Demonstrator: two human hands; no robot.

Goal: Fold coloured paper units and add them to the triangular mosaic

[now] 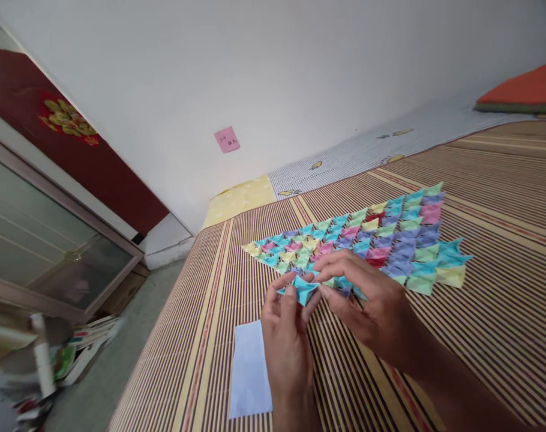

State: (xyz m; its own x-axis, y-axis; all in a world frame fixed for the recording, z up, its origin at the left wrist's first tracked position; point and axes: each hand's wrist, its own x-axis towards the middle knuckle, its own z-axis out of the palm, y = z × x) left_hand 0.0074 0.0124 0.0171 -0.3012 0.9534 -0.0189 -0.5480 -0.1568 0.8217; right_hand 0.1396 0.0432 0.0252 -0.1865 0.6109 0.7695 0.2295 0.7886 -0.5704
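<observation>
both hands [286,336] pinch teal paper piece [302,289]

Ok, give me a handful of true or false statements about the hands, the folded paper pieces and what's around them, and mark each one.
1. Both hands pinch a teal folded paper piece at the near edge of the multicoloured paper patchwork. True: the left hand and right hand both touch it.
2. A pale blue sheet lies flat on the striped mat beside the left hand. True.
3. The pink note lies on the mat. False: it is stuck on the white wall.
4. The patchwork is all one colour. False: it mixes teal, purple, pink, yellow and green.
5. The right hand is lifted well away from the patchwork. False: it rests on its near edge.
</observation>
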